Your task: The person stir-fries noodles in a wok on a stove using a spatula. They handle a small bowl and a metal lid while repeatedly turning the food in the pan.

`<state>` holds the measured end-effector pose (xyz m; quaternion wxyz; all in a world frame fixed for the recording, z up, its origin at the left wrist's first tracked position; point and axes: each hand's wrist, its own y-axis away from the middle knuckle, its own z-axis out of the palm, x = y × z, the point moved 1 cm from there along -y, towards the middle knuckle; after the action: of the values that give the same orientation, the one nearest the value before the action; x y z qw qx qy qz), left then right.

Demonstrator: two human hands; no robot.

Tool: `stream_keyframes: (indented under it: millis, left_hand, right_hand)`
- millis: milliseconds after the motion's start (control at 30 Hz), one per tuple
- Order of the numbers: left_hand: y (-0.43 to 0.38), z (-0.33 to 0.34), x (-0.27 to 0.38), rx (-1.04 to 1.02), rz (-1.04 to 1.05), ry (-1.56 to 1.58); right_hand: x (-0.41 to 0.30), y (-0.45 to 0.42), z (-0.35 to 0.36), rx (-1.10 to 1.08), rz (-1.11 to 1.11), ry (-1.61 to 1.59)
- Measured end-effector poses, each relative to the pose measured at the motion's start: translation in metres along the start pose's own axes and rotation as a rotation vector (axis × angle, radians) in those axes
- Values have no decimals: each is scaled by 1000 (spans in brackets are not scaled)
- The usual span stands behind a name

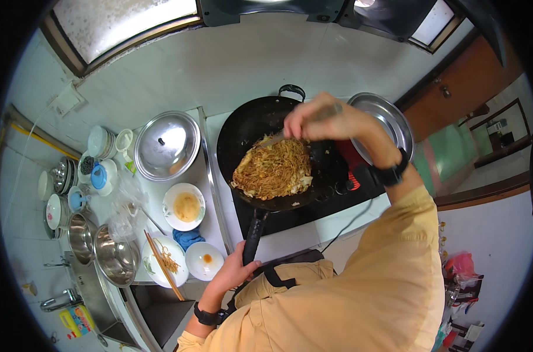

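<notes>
A black wok sits on the dark cooktop, holding a mound of browned noodles mixed with pale pieces that look like egg or cabbage. My left hand grips the lower end of the wok's black handle. Above the wok, my right hand is closed around a spatula, partly blurred. Its lower end reaches into the noodles at their upper edge, and the tip is hidden there.
Left of the wok stand a domed steel lid, a bowl of yellowish liquid, a bowl with brown residue and a plate bearing chopsticks. A steel pan is to the right. Steel basins adjoin the sink.
</notes>
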<state>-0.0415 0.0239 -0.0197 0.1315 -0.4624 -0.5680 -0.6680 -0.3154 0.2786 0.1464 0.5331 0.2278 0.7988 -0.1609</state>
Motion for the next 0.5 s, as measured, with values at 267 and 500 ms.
stream_keyframes:
  millis: [267,500]
  left_hand:
    - [-3,0,-4,-19,83,-45]
    - [-4,1,-14,-31,113,-21]
  right_hand:
    - [-93,124,53,287,-122,511]
    - [-104,153,133,317,-45,533]
